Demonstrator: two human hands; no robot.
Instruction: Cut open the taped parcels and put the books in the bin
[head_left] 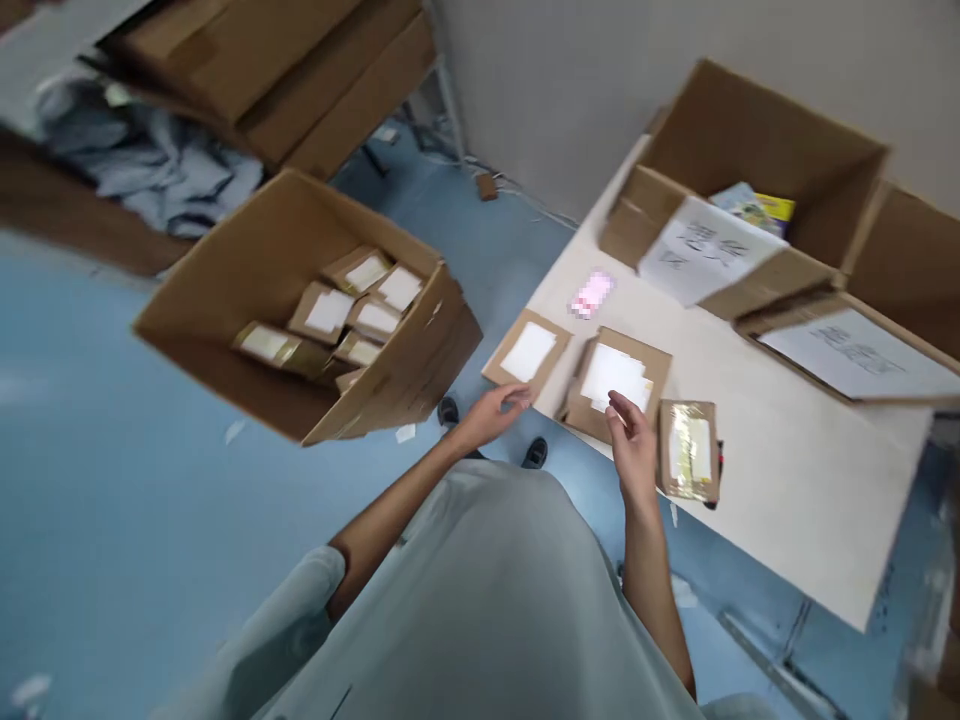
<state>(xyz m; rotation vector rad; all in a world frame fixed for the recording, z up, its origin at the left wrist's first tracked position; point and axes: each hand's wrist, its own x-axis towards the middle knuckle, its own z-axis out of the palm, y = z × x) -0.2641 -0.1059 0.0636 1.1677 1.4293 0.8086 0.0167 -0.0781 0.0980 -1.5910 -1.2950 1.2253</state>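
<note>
My left hand [496, 410] reaches toward the near edge of a flat brown parcel [528, 352] with a white label, lying at the table's corner; its fingers are curled and hold nothing. My right hand [632, 442] hovers with loosely spread fingers over the near edge of a small stack of brown parcels [616, 378] with white labels. Just right of that hand lies a taped parcel [689, 450] with a glossy label. All three sit on the pale table [787, 470].
A large open carton [300, 300] on the blue floor at left holds several labelled parcels. Open cartons [750, 180] with paper sheets stand at the table's back. A pink item [592, 294] lies on the table. Flattened cardboard and grey cloth lie at far left.
</note>
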